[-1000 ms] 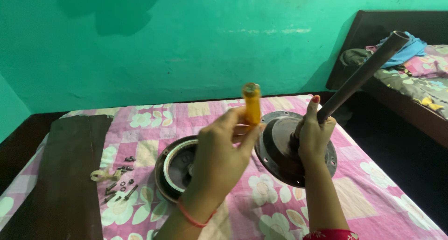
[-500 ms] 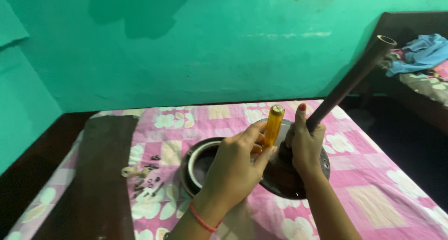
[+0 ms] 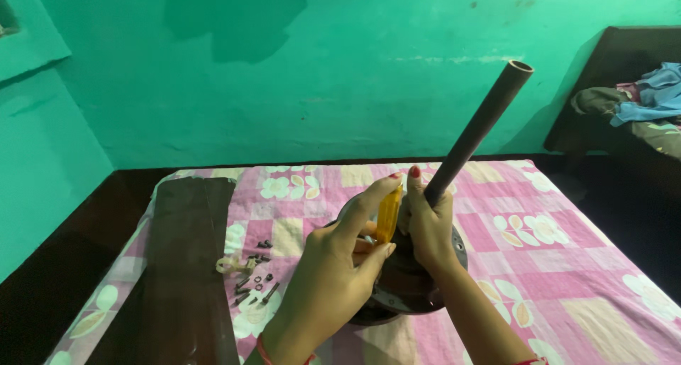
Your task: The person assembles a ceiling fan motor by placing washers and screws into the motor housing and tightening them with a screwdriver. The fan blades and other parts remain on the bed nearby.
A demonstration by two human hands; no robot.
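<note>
Yellow screwdriver handle (image 3: pixel 387 216) gripped by left hand (image 3: pixel 340 269) | right hand (image 3: pixel 428 223) clamped on pipe (image 3: pixel 477 131)

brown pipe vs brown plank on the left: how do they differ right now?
The pipe is round and hollow, its open end up; the plank is flat and broad. The pipe stands tilted, rising from the dark round housing; the plank lies flat on the pink flowered sheet. The right hand grips the pipe's base, beside the left hand with a yellow-handled tool; no hand touches the plank. Both are dark brown.

Red nails, red thread bracelet (image 3: pixel 266 351)
</note>
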